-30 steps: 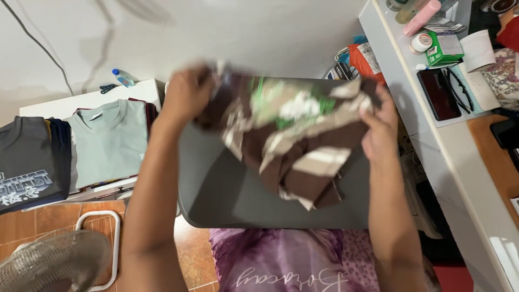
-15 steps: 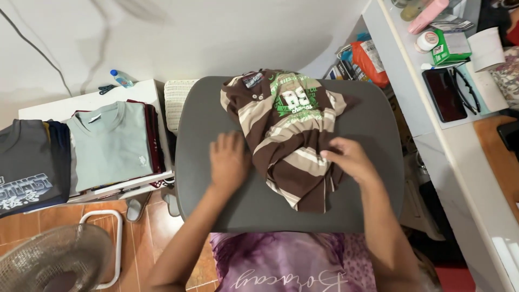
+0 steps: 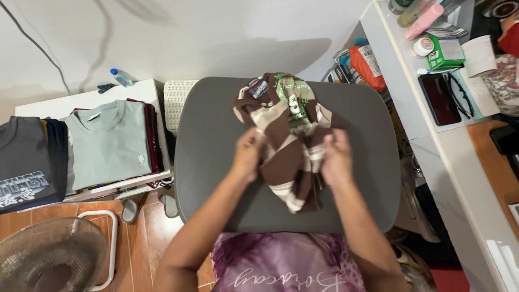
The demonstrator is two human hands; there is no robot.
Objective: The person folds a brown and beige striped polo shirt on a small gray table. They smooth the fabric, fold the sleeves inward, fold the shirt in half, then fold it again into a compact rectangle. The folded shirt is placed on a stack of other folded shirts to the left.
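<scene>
My left hand (image 3: pixel 247 154) has closed its grip on the left side of the brown striped shirt (image 3: pixel 289 138), which half a second ago lay spread flat under my open palms. The shirt is now bunched narrower, lying from the middle of the grey table (image 3: pixel 216 162) toward its far edge. My right hand (image 3: pixel 335 157) grips the right side likewise, so I judge a fold is under way.

place: home room | evidence: folded grey-green cotton T-shirt stack (image 3: pixel 111 141) at 9 o'clock | white mesh floor fan (image 3: pixel 51 257) at 8 o'clock | cluttered white surface (image 3: pixel 465 162) at 3 o'clock
</scene>
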